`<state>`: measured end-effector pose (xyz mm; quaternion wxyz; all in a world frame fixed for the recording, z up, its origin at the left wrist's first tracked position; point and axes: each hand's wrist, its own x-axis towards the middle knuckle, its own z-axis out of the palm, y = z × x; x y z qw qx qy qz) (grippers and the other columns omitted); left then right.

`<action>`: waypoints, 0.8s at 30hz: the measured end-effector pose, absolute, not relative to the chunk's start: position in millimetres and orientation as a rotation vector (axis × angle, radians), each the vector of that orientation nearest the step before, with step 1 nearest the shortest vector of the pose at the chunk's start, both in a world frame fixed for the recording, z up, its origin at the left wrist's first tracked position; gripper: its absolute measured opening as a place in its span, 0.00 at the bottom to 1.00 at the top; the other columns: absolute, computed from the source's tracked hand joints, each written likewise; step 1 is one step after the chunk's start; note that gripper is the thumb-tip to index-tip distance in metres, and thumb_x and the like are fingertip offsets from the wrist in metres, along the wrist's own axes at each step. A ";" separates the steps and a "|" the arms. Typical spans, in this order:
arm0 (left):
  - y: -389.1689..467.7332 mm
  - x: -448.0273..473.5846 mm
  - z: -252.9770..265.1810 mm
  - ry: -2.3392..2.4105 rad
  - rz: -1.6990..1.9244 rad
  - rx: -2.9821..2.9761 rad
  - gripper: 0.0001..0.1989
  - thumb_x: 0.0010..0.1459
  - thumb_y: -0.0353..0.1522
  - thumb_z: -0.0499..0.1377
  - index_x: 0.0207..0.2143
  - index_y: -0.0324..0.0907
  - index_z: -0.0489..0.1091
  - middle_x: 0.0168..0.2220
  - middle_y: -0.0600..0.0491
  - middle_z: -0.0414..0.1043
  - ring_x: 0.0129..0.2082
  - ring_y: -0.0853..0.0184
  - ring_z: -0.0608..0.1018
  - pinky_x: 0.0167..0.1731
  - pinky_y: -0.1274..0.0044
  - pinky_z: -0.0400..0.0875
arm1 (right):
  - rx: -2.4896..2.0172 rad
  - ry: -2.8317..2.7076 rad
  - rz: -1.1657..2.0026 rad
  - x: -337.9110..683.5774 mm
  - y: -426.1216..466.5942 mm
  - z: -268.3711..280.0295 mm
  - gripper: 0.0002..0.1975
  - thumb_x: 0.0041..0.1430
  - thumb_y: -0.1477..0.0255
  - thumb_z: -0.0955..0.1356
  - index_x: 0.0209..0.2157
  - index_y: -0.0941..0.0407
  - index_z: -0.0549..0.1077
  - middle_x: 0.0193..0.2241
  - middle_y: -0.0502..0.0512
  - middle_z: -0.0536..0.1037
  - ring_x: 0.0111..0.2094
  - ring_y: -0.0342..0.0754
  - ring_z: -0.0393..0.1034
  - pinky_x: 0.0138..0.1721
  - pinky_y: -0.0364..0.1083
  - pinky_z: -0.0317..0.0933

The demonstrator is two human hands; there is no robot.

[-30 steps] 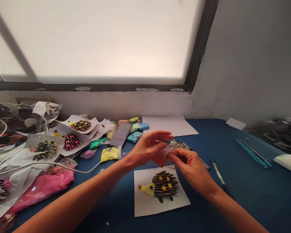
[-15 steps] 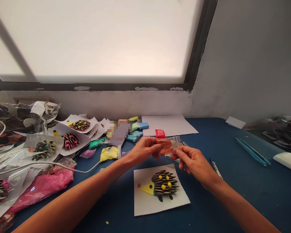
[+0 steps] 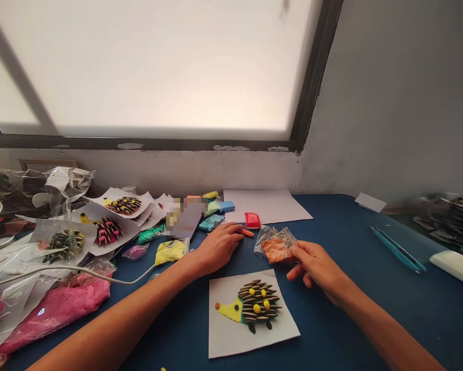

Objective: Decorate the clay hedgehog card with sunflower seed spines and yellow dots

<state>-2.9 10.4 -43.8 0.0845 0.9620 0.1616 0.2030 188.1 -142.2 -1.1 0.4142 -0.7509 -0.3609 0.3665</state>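
Note:
My left hand point(image 3: 221, 247) rests palm down on the blue table point(image 3: 331, 226), its fingers closed over a small elongated piece of orange clay point(image 3: 247, 233). One end of that piece sticks out past the fingertips; the thumb is hidden. My right hand point(image 3: 312, 265) pinches the edge of a clear plastic bag point(image 3: 261, 239) with orange clay point(image 3: 276, 251) inside. Between my forearms lies a white card point(image 3: 223, 337) bearing a hedgehog point(image 3: 254, 306) with a yellow face, a reddish-brown nose, dark seed-like spines and yellow dots.
Bags of yellow clay point(image 3: 170, 252), green clay point(image 3: 150, 234) and a red packet point(image 3: 252, 220) lie beyond my hands. More hedgehog cards point(image 3: 125, 203) and a pink bag point(image 3: 65, 304) crowd the left, crossed by a white cable point(image 3: 80, 273). Blue tweezers point(image 3: 397, 250) lie right.
My hands have moved apart. The left went down to the table with a piece of orange clay at its fingers; the right keeps the bag, now more fully in view.

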 end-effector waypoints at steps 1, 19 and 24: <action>11.7 -3.2 -45.0 0.506 0.638 2.879 0.18 0.65 0.26 0.47 0.48 0.41 0.74 0.59 0.45 0.67 0.61 0.58 0.66 0.60 0.62 0.60 | -1.871 -0.910 0.912 185.5 -141.7 -2.6 0.10 0.60 0.70 0.62 0.25 0.57 0.67 0.31 0.56 0.80 0.19 0.41 0.74 0.12 0.36 0.51; 1.2 -0.5 -32.1 0.344 0.545 2.979 0.13 0.64 0.27 0.50 0.36 0.38 0.75 0.45 0.43 0.76 0.55 0.59 0.72 0.57 0.66 0.65 | -1.820 -0.978 0.824 199.7 -143.1 -3.3 0.13 0.57 0.63 0.66 0.24 0.57 0.70 0.24 0.52 0.77 0.15 0.36 0.59 0.15 0.38 0.52; -3.7 1.3 -29.7 0.556 0.609 2.925 0.15 0.63 0.25 0.47 0.39 0.39 0.74 0.47 0.44 0.75 0.49 0.59 0.73 0.51 0.67 0.67 | -1.863 -1.079 0.897 184.2 -141.9 -12.3 0.18 0.58 0.66 0.65 0.48 0.59 0.71 0.21 0.49 0.77 0.14 0.39 0.59 0.14 0.39 0.51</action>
